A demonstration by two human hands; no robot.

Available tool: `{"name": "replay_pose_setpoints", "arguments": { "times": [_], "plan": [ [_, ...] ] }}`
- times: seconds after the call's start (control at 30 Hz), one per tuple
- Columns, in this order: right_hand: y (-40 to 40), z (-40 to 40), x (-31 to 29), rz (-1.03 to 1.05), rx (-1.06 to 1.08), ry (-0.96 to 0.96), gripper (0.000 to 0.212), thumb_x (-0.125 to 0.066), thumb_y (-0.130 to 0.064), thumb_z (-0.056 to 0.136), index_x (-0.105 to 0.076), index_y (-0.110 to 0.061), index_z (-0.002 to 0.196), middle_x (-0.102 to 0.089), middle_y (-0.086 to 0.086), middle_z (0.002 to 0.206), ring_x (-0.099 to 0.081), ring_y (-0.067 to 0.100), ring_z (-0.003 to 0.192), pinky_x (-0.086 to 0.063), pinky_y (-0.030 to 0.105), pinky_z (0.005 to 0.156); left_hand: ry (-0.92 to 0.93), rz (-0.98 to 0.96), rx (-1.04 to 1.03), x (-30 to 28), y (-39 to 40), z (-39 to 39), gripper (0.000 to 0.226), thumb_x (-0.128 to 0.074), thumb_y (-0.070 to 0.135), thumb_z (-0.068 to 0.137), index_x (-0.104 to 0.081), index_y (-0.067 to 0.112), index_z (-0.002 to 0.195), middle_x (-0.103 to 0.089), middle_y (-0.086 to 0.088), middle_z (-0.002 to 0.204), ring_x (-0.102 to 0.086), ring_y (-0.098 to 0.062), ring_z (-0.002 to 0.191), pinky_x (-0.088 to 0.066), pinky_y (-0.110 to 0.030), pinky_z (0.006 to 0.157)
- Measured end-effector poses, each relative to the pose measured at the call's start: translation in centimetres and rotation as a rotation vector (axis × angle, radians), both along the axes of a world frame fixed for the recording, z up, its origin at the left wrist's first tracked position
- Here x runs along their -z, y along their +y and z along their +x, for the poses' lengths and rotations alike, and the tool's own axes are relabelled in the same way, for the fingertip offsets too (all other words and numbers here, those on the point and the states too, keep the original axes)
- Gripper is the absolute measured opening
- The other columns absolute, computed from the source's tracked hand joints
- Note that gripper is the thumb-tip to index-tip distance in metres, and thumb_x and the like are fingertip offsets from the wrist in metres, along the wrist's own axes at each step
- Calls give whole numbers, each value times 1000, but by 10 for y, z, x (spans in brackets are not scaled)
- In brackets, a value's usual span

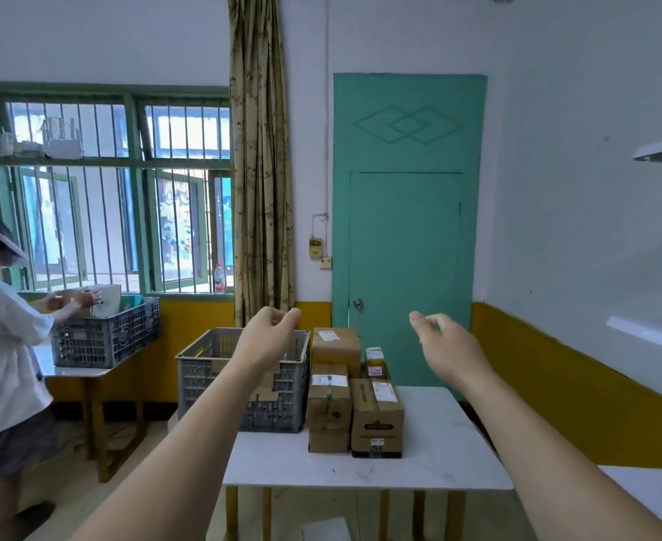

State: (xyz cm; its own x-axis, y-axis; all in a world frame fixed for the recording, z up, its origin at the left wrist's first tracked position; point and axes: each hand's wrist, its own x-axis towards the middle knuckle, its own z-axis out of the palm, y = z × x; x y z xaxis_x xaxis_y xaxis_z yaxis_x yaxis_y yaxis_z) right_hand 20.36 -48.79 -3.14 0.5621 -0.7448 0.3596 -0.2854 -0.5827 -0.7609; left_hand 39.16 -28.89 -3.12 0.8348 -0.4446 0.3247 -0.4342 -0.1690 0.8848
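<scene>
– Boxes (376, 415) are sitting where, in the head view?
– On the table (438, 443), just right of the crate (204, 384), below and between both hands, long sides running away from the person.
– Fingers?
– Left hand (268, 337) and right hand (448, 345) are hanging loosely curled, holding nothing, with the left hovering over the crate.

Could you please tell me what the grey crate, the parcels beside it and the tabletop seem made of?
The crate looks like moulded grey plastic: matt, with lattice-holed walls. The parcels look like brown cardboard: dull, with white paper labels. The tabletop could be white marble or laminate: smooth and faintly mottled, and I cannot tell which.
</scene>
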Motion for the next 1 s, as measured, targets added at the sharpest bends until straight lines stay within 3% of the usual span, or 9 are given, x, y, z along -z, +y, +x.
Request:
{"name": "replay_pose_setpoints", "arguments": {
  "times": [0.1,0.27,0.5,0.7,0.9,1.0],
  "plan": [
    [-17,22,9,10,-10,7,55,-39,-59,105,-55,-18,138,-62,5,138,-56,24,119,-39,32,87,31,4,6,7,-19,19,24,-54,51,102,-54,26,100,-67,-2,107,-65,-22,104,-56,-52,98],
    [-62,64,27,39,-32,30,58,-40,-62,104,-53,-19,140,-60,4,141,-55,26,129,-42,36,94,44,26,11,23,-66,54,26,-55,51,101,-56,25,101,-68,-3,105,-67,-22,102,-56,-53,97],
    [-161,127,34,44,-46,14,58,-38,-61,104,-55,-17,137,-62,5,137,-56,26,124,-39,34,89,35,64,-4,24,-155,106,30,-53,48,103,-58,19,105,-71,-7,100,-70,-25,97,-58,-53,94],
    [-240,173,31,42,-59,-1,56,-35,-61,105,-56,-17,133,-65,5,131,-52,19,105,-38,34,87,29,81,-21,19,-226,145,32,-53,47,103,-58,16,110,-70,-6,101,-69,-25,97,-59,-51,92],
    [-289,215,50,58,-86,40,57,-34,-59,106,-57,-15,132,-64,6,132,-58,26,119,-38,34,89,42,106,-30,28,-275,181,33,-52,46,104,-58,14,112,-69,-7,101,-69,-27,100,-59,-50,93],
    [-308,236,56,64,-83,47,58,-33,-59,106,-58,-13,131,-65,7,130,-58,24,113,-38,33,88,66,87,-31,34,-292,200,33,-54,45,104,-59,14,114,-70,-6,101,-68,-24,100,-56,-51,97]
  ]
}}
